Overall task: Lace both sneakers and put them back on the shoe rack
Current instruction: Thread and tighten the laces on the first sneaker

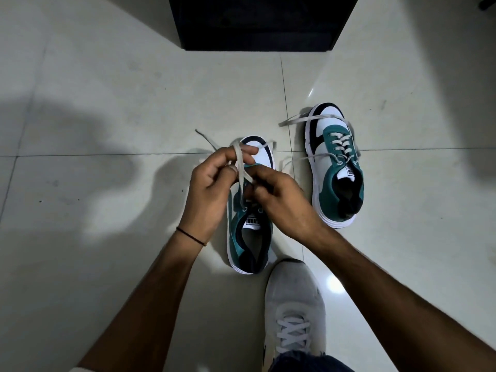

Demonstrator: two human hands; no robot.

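The near sneaker (251, 224) lay on the floor under both hands; the left hand (212, 189) and right hand (273, 194) each pinched its lace (240, 167). The far sneaker (335, 167), beyond the right hand, looked laced but untied. Racking remained.

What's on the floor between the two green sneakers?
Mostly bare tile floor. Only loose lace ends from the right sneaker trail across the gap toward the left sneaker, as the head view shows.
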